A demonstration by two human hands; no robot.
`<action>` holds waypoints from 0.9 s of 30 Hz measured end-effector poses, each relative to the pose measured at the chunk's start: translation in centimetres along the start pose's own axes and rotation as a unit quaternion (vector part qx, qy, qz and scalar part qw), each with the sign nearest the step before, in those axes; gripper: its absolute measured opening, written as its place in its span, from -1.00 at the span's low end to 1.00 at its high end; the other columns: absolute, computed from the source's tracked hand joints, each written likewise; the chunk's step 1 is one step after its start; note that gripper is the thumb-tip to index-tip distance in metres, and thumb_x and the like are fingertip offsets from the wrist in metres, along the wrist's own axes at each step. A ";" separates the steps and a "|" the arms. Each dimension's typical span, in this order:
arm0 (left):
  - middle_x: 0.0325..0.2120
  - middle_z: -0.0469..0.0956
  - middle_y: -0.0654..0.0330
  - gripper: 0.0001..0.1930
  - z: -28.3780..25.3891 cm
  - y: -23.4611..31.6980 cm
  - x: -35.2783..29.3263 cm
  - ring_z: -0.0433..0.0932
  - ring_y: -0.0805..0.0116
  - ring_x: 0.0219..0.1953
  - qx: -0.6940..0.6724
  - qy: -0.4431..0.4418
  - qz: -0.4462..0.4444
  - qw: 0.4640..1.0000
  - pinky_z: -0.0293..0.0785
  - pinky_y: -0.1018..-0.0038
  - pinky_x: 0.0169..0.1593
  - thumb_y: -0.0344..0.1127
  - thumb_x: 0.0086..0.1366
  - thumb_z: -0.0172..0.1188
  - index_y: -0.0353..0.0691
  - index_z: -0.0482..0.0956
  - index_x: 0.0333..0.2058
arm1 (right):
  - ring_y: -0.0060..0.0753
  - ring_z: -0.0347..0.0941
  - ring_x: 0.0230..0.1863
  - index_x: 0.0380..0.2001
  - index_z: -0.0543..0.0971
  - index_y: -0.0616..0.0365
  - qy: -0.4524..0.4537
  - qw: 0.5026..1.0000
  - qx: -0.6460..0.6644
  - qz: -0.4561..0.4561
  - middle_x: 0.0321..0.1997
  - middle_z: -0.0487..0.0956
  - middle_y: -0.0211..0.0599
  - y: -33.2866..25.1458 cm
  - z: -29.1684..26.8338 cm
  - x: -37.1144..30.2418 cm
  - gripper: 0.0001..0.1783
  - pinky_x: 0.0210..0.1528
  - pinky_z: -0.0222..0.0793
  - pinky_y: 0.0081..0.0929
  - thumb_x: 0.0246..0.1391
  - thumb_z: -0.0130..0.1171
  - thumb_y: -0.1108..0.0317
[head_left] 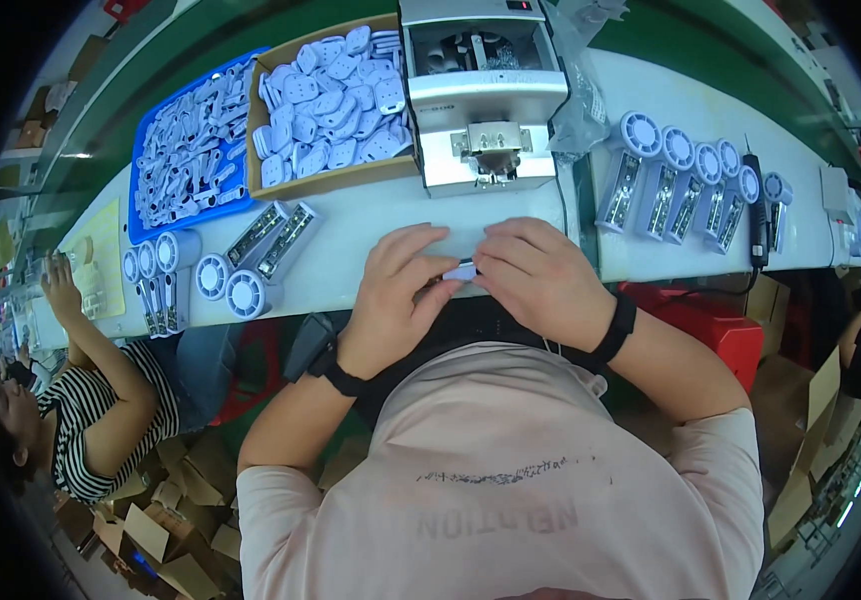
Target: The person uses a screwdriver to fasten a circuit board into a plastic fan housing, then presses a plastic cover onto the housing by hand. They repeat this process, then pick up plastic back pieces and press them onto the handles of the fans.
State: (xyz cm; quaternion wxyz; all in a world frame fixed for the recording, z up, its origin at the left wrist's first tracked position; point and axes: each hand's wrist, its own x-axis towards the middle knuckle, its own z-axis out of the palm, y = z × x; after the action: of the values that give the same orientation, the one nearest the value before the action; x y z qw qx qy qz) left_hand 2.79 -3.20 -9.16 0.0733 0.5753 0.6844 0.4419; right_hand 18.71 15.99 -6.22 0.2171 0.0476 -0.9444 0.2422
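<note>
Both hands meet at the bench's front edge, below the silver machine. My left hand pinches one end of a small pale lavender plastic part between thumb and fingers. My right hand grips its other end, fingers curled over it. A dark edge shows along the part; the rest is covered by my fingers. Left of my hands, two lavender handheld fans lie with round slotted heads toward me and handles open, the insides showing. Farther left several more fans rest close together.
A silver tabletop machine stands ahead of my hands. Left of it are a cardboard box of lavender covers and a blue tray of narrow parts. At right lie several open fans and a black electric screwdriver. A co-worker sits left.
</note>
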 end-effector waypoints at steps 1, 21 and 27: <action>0.05 0.72 0.07 -0.62 -0.6 0.5 0.5 0.64 -0.08 0.11 0.004 -0.026 -0.033 0.999 0.56 0.10 0.19 -0.49 0.22 0.52 -0.29 0.70 0.02 | -0.04 0.61 0.08 -0.13 0.69 0.18 -0.026 1.000 -0.002 0.002 0.00 0.68 -0.22 0.0 -0.6 0.2 -0.70 0.18 0.54 -0.11 0.06 0.51 0.43; 0.09 0.70 0.05 -0.43 -1.3 -0.4 0.2 0.60 -0.08 0.13 -0.102 -0.107 -0.064 0.987 0.51 0.10 0.25 -0.36 0.22 0.56 -0.24 0.65 0.21 | 0.06 0.61 0.05 0.01 0.68 0.14 -0.141 0.979 0.077 0.123 0.03 0.69 -0.15 -0.9 -1.4 1.3 -0.54 0.11 0.50 -0.10 0.03 0.53 0.31; 0.12 0.69 0.03 -0.41 -0.4 -1.3 0.6 0.60 -0.09 0.14 -0.069 -0.098 -0.038 0.992 0.53 0.08 0.25 -0.40 0.21 0.54 -0.26 0.63 0.23 | 0.01 0.61 0.01 -0.01 0.68 0.15 -0.132 0.987 0.061 0.073 0.01 0.68 -0.20 1.1 -0.5 1.4 -0.54 0.08 0.50 -0.12 -0.01 0.53 0.32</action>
State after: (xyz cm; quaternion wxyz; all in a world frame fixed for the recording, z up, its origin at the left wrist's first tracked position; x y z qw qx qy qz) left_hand 1.37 -2.88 -9.58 0.1965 0.5834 0.6627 0.4264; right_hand 17.46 17.19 -5.73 0.0693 0.0234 -0.9493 0.3057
